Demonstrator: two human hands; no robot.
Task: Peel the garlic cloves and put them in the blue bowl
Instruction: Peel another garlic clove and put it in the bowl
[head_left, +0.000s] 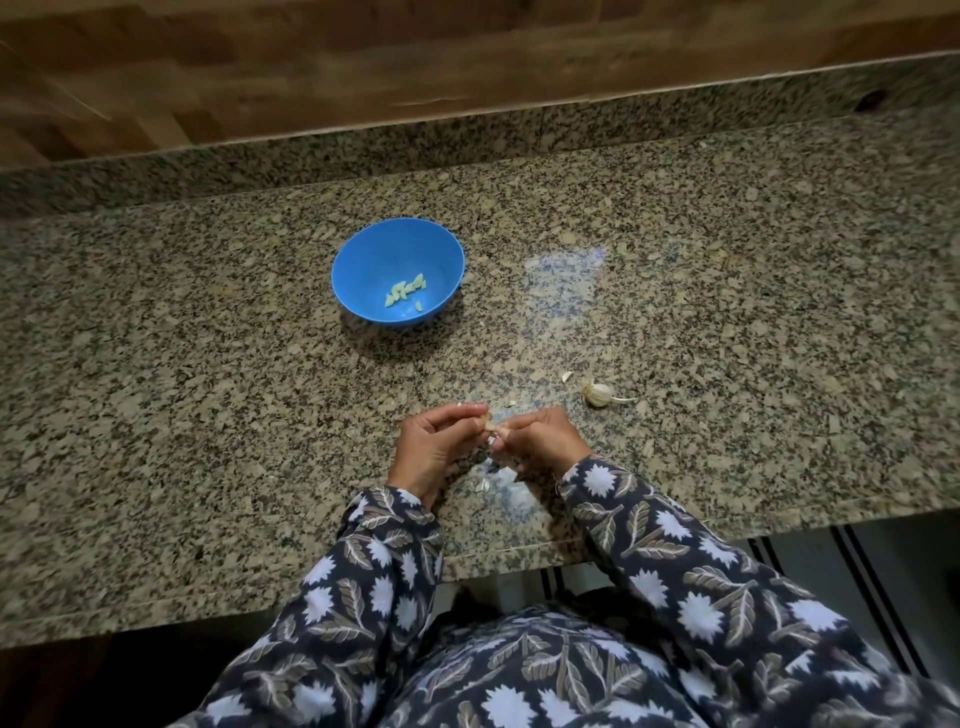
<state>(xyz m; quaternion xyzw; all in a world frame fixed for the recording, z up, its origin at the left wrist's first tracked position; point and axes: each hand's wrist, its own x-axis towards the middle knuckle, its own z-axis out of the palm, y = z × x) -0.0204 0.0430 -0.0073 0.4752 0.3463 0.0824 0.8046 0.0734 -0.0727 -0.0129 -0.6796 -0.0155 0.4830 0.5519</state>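
Garlic first, from the head camera: I see one tan-skinned garlic clove pinched between the left hand and the right hand, the fingers of both curled round it, just above the speckled granite countertop. Pale peeled cloves lie in the round blue plastic bowl farther back on the left, and a partly stripped white garlic bulb rests to the right, a loose clove near it.
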